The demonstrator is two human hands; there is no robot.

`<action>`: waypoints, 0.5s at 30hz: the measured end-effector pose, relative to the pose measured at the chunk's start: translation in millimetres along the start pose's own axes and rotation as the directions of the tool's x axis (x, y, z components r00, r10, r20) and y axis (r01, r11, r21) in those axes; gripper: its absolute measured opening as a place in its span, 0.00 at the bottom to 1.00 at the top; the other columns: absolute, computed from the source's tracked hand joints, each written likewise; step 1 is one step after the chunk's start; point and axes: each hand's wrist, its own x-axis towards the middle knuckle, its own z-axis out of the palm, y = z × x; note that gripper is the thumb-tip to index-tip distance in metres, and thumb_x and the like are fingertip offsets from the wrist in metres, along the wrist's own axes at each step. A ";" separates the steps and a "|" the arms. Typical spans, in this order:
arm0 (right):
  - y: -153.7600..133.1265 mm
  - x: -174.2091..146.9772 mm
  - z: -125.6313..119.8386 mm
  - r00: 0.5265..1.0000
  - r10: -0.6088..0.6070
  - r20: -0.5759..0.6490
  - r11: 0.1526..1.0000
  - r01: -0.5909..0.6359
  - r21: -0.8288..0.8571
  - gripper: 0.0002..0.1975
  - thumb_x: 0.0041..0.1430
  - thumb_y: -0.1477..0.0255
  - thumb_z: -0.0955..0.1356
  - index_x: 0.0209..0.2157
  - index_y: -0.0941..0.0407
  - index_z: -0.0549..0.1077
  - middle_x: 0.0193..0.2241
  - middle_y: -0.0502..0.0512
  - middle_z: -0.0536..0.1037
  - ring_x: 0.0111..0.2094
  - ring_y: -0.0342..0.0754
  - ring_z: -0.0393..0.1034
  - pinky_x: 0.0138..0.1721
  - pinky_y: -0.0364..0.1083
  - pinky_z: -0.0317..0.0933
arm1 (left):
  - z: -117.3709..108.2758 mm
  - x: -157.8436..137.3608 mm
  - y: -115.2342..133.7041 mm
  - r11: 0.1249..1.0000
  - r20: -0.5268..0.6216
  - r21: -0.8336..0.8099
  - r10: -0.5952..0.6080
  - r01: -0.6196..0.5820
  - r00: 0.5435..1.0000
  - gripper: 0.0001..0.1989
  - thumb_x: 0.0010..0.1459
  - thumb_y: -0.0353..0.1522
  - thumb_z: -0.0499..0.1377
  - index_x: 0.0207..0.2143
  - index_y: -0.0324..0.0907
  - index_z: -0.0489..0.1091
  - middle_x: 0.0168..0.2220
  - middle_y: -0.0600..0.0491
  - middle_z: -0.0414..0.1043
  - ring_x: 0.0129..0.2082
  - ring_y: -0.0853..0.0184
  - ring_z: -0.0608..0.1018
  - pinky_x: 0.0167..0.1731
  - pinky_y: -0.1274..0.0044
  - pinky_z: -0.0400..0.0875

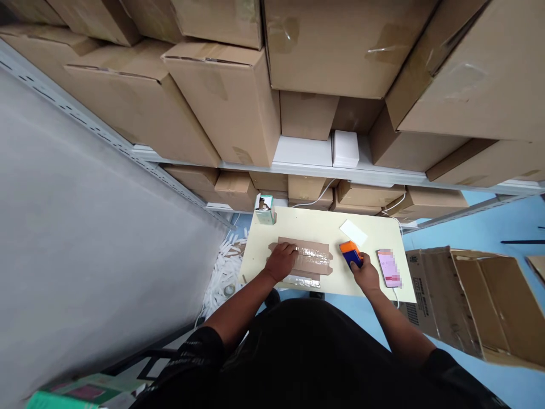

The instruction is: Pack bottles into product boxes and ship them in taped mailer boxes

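My left hand [282, 261] lies on the left part of a flat brown cardboard piece [310, 261] with side flaps and shiny clear tape across it. Its fingers stretch over the cardboard, pressing on top rather than wrapping round it. To the right, my right hand [367, 275] is closed round an orange-and-blue handheld tool [349, 255], held just above the table or touching it; I cannot tell which. The tool's exact kind does not show clearly. Beyond it lies a white slip [353, 232]. A phone [388, 268] with a lit pinkish screen rests right of that hand.
On the cream table [306, 223] stands a small green-and-white box [265, 210], open on top. Shelves [306, 168] packed with cartons rise behind. A large open carton [443, 295] sits on the floor at right. White paper scraps [221, 272] and a tape roll [229, 290] lie at left.
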 end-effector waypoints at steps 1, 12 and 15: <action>-9.2 -5.4 -11.0 1.000 -0.027 0.006 0.994 0.027 0.110 0.25 0.58 0.59 0.68 0.56 0.52 0.68 0.37 0.57 0.81 0.31 0.55 0.75 0.33 0.50 0.65 | 2.0 -1.0 1.9 1.000 -0.016 -0.021 -0.015 0.015 1.000 0.13 0.65 0.26 0.55 0.45 0.45 0.79 0.53 0.43 0.75 0.56 0.52 0.71 0.61 0.58 0.63; -156.1 -26.6 1.6 0.837 -0.496 0.230 0.832 0.383 0.401 0.11 0.52 0.67 0.66 0.39 0.52 0.73 0.26 0.45 0.77 0.27 0.47 0.70 0.31 0.44 0.63 | -8.4 3.4 7.1 0.924 -0.190 -0.366 -0.192 0.112 0.963 0.17 0.57 0.24 0.56 0.45 0.42 0.80 0.48 0.46 0.78 0.52 0.55 0.73 0.57 0.62 0.68; -161.1 -19.6 7.9 0.831 -0.519 0.200 0.841 0.455 0.292 0.11 0.53 0.66 0.66 0.39 0.51 0.74 0.27 0.45 0.78 0.28 0.47 0.71 0.33 0.45 0.64 | -23.4 0.9 2.7 0.787 -0.215 -0.607 -0.295 0.109 0.931 0.14 0.61 0.29 0.55 0.42 0.42 0.80 0.47 0.46 0.78 0.52 0.58 0.75 0.57 0.65 0.69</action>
